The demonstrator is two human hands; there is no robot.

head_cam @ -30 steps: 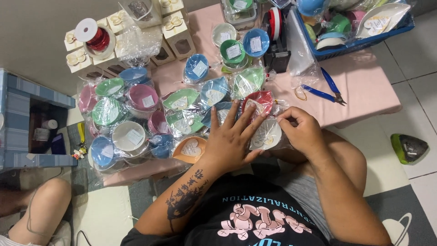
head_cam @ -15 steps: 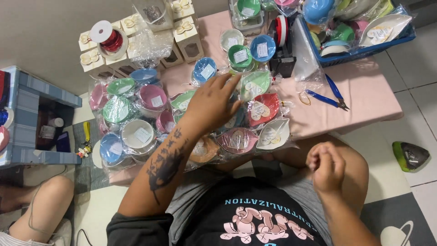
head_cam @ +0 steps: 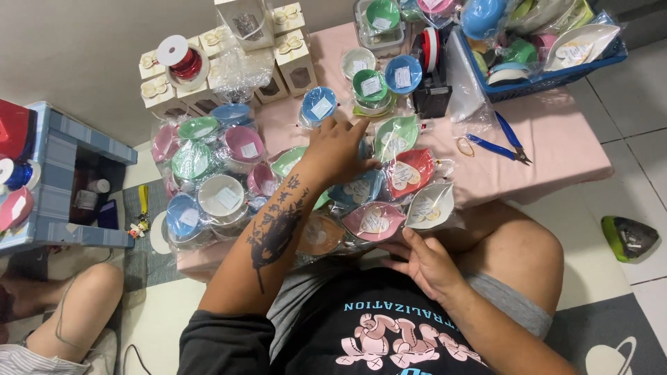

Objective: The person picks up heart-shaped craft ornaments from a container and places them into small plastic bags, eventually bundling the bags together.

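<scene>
**Hands among wrapped dishes**

At ten o'clock, pastel bowls (head_cam: 208,167) sit bagged. The left hand (head_cam: 338,147), fingers spread open, presses on the wrapped leaf-shaped dishes (head_cam: 389,187) at centre. At five o'clock, the right hand (head_cam: 425,260), loosely curled, touches the pink dish (head_cam: 375,221).

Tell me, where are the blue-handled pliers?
In the head view, the blue-handled pliers lie on the pink tablecloth at the person's right, just below the blue plastic basket and beside a small ring.

left hand (head_cam: 338,147) outstretched, right hand (head_cam: 429,260) low
</scene>
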